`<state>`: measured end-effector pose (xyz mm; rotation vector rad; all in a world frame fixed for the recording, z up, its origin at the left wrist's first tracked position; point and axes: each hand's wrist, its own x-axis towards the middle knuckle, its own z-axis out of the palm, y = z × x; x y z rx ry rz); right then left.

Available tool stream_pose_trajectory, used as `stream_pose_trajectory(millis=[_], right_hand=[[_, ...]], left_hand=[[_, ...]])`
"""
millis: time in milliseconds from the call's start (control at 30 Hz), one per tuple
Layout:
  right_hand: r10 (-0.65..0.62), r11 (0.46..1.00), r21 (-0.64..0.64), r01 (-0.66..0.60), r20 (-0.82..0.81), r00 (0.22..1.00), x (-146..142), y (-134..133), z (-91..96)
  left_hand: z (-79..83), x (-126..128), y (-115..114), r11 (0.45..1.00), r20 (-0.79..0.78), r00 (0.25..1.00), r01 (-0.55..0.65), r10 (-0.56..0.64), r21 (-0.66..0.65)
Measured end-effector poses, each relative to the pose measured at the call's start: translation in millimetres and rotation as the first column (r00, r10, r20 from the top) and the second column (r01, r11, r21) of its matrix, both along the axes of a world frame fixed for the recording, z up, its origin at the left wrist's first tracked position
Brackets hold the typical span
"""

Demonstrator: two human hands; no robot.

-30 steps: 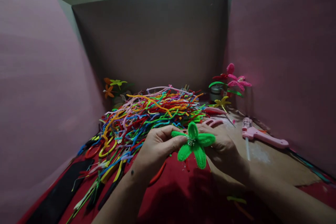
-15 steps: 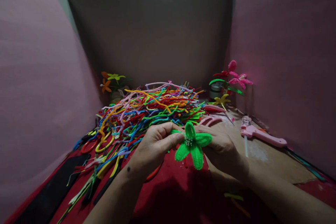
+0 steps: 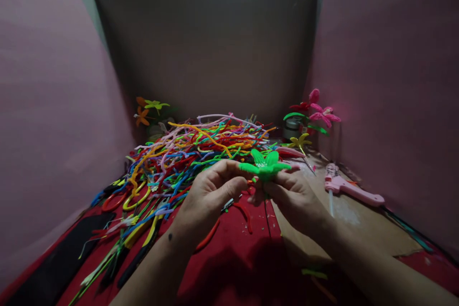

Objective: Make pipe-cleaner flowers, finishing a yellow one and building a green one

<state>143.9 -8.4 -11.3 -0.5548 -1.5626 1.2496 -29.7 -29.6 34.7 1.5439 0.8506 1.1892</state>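
Note:
A green pipe-cleaner flower (image 3: 264, 170) with a cluster of small white stamens is held up over the red cloth, its face tilted upward. My right hand (image 3: 292, 193) pinches it from beneath, around the base and thin dark stem. On the other side, my left hand (image 3: 220, 186) has its curled fingers at the tip of the left petal; the exact grip is partly hidden. Just beyond both hands rises a heap of multicoloured pipe cleaners (image 3: 193, 146).
A pink glue gun (image 3: 353, 189) lies on a cardboard sheet (image 3: 373, 227) at right. Scissors with yellow and red handles (image 3: 138, 198) and yellow-handled pliers (image 3: 152, 229) lie at left. Finished pink flowers (image 3: 324, 114) and orange flowers (image 3: 142, 115) stand behind. Pink panels (image 3: 53, 119) enclose the sides.
The flower has tipped from facing me to facing upward and risen slightly. My right hand has shifted beneath it, and my left thumb has moved down off the flower's centre.

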Motion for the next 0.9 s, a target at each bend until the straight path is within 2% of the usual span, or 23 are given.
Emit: stream_pose_trajectory(millis=[67, 133, 200, 300, 400, 467, 700, 800, 900], right_hand=[[0.139, 0.967, -0.187, -0.172, -0.176, 0.974, -2.0, 3.2, -0.6], [0.211, 0.908, -0.289, -0.304, -0.313, 0.926, -3.1, 4.5, -1.7], [0.251, 0.853, -0.346, -0.391, -0.386, 0.888, -3.4, 4.0, -3.2], [0.297, 0.788, -0.383, -0.482, -0.448, 0.843, -3.8, 1.6, -5.8], [0.311, 0.769, -0.399, -0.5, -0.45, 0.837, -4.6, -0.7, -8.7], [0.303, 0.772, -0.417, -0.48, -0.422, 0.854, -5.2, -1.4, -10.6], [0.314, 0.734, -0.429, -0.526, -0.472, 0.824, -5.6, -0.2, -18.3], [0.328, 0.717, -0.431, -0.548, -0.486, 0.81, -5.3, -1.1, -18.9], [0.342, 0.715, -0.426, -0.554, -0.478, 0.809, -4.9, -2.8, -17.8]], left_hand=[[-2.2, 3.0, 2.1, 0.998, 0.03, 0.998, -0.057, 0.057, 0.004], [-6.5, 6.4, 3.9, 0.99, 0.025, 0.992, -0.125, 0.124, 0.061], [-11.4, 9.1, 4.7, 0.966, -0.038, 0.98, -0.184, 0.194, 0.18], [-16.0, 10.3, 4.1, 0.893, -0.205, 0.926, -0.219, 0.317, 0.394], [-15.8, 9.6, 3.3, 0.813, -0.323, 0.862, -0.16, 0.391, 0.56], [-15.1, 8.8, 3.5, 0.78, -0.36, 0.843, -0.109, 0.401, 0.616], [-22.1, 6.9, 7.0, 0.693, -0.444, 0.781, 0.019, 0.44, 0.721], [-26.3, 7.9, 8.1, 0.632, -0.41, 0.772, 0.013, 0.486, 0.775], [-28.6, 9.6, 8.1, 0.603, -0.388, 0.766, 0.001, 0.512, 0.798]])
